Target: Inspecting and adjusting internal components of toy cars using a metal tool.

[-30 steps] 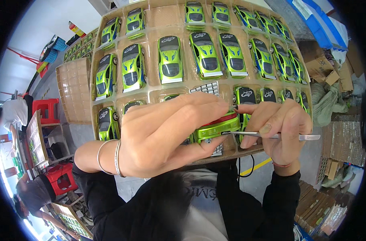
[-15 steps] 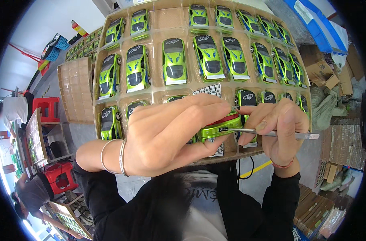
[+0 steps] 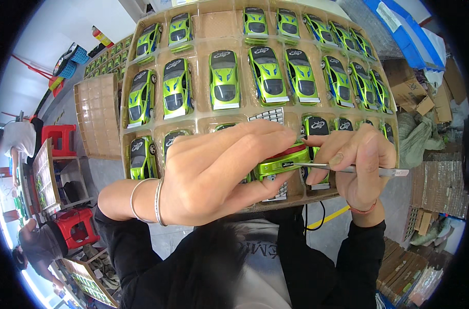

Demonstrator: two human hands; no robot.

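Note:
My left hand (image 3: 214, 175) is closed around a green toy car (image 3: 282, 160) with a red underside, held on its side over the front of a tan moulded tray (image 3: 203, 119). My right hand (image 3: 355, 165) grips thin metal tweezers (image 3: 348, 168) whose tip touches the side of that car. The tray holds several green toy cars (image 3: 224, 80) in rows of pockets. A small sticker sheet (image 3: 269, 116) lies in one pocket just behind my fingers.
An empty tan tray (image 3: 95, 116) lies to the left. Red stools (image 3: 59, 139) and another person (image 3: 39, 247) are at the lower left. Blue crates (image 3: 404, 36) and cardboard boxes (image 3: 414, 92) stand at the right, and cardboard stacks (image 3: 440, 180) lower right.
The hands and the held car stay almost in place. The view has shifted slightly, so the tray sits a little lower in the picture.

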